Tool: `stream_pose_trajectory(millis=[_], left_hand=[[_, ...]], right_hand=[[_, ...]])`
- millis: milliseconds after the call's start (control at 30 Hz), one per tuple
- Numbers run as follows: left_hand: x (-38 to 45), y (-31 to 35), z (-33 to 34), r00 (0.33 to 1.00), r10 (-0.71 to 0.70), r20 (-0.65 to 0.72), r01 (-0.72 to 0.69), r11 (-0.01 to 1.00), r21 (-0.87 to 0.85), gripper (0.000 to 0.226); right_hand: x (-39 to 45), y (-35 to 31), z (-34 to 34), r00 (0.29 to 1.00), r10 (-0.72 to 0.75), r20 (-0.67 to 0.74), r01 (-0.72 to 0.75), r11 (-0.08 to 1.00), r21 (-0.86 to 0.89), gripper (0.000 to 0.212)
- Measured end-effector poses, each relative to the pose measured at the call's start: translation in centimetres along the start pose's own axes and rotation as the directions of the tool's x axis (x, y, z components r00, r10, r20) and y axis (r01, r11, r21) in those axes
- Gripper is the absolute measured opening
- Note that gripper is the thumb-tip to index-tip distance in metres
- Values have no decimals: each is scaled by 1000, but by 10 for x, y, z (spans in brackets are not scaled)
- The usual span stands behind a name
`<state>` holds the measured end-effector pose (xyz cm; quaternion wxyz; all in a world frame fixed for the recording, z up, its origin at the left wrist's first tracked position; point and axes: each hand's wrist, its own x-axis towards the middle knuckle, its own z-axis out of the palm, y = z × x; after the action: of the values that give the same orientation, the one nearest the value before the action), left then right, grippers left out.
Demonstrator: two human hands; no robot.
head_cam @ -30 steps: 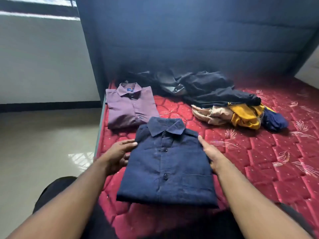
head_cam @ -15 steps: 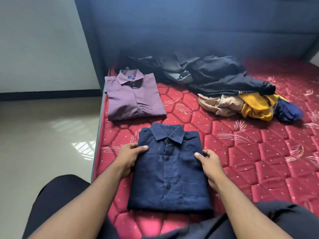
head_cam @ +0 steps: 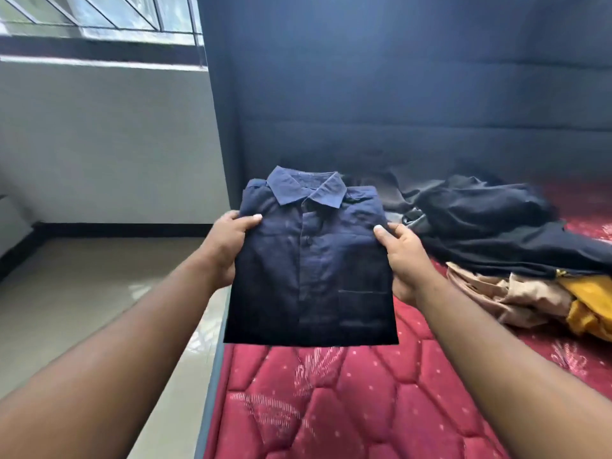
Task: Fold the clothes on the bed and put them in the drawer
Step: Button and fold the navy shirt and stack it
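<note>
Above red mattress (head_cam: 347,402), folded navy shirt (head_cam: 311,270), collar up

1. Headboard (head_cam: 414,94): dark blue, padded, upright behind the mattress.
2. Wall (head_cam: 109,144): pale grey, left of the headboard, black skirting at its base.
3. Window (head_cam: 99,14): top left, barred.
4. Floor (head_cam: 82,293): glossy beige tile, reflecting light.

You're facing a dark blue padded headboard (head_cam: 414,94) at the far side. Left of it stands a pale wall (head_cam: 109,144) under a barred window (head_cam: 99,14), with glossy beige floor (head_cam: 82,293) below.
</note>
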<state>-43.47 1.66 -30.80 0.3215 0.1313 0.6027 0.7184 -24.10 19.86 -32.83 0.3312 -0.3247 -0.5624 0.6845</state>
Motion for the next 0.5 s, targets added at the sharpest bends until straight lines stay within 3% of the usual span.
stream_pose_trajectory(millis=[100,167,233,333,367,400,467,500], left_hand=[[57,-25,-10,991,-111,-74,124,969,216,33],[71,-65,-18,984,-160,-77,178,911,372,30],[84,-104,-24,996,-74,-48,87,916,392,31],[85,-126,-26,981,140,-132,-64,884,463,42],[84,-125,-24,971,172,-164,-49,820,570,52],[80,-125,-21,958,207,-197,3,681,732,67],[58,-122,-5,913,375,-160,67,250,966,86],[44,-119,5,880,474,-40,-15,110,994,85]], right_hand=[[62,35,4,994,40,-98,-64,964,-257,10],[73,73,2,989,118,-87,-144,891,-430,20],[76,114,-1,993,105,-51,-117,861,-495,29],[73,138,0,998,-11,-55,-18,863,-505,28],[74,139,0,998,-32,-61,-6,848,-530,31],[73,142,-2,996,-62,-58,20,835,-550,34],[63,144,-9,984,-177,0,140,778,-612,41],[56,144,-12,971,-228,70,217,723,-656,45]])
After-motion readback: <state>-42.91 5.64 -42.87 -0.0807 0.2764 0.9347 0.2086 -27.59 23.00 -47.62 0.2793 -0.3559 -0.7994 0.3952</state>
